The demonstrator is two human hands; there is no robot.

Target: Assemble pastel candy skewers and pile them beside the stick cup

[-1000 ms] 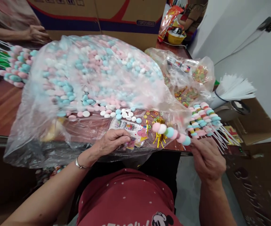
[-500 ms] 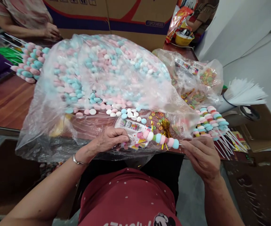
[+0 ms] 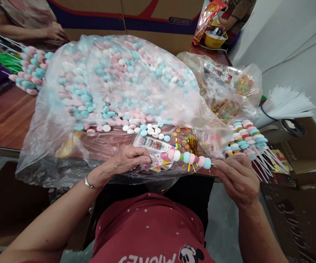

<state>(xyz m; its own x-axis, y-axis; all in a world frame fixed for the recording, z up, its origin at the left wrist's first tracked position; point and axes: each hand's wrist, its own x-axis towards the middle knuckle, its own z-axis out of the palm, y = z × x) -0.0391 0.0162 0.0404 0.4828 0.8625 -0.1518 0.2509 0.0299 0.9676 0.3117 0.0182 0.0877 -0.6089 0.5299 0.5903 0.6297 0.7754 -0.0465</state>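
My right hand (image 3: 239,179) pinches the stick of a candy skewer (image 3: 191,158) threaded with pink, white and blue marshmallow discs, held level over the table's near edge. My left hand (image 3: 130,160) is closed on a small printed wrapper bag (image 3: 154,149), and the skewer's tip sits at the bag's mouth. Gold twist ties (image 3: 192,146) and small coloured ring candies lie just behind the skewer. Loose marshmallow discs (image 3: 144,129) spill from a big clear plastic bag (image 3: 119,80) full of pink, blue and white discs.
A pile of finished skewers (image 3: 247,140) lies at right, beside a bundle of white sticks (image 3: 285,104) and a clear bag of coloured candies (image 3: 226,95). More skewers (image 3: 32,71) lie far left near another person's hand (image 3: 55,32). Cardboard boxes (image 3: 147,18) stand behind the wooden table (image 3: 7,117).
My right hand has carried the skewer leftward and down until its tip reaches the wrapper bag held by my left hand. The left hand has stayed in place.
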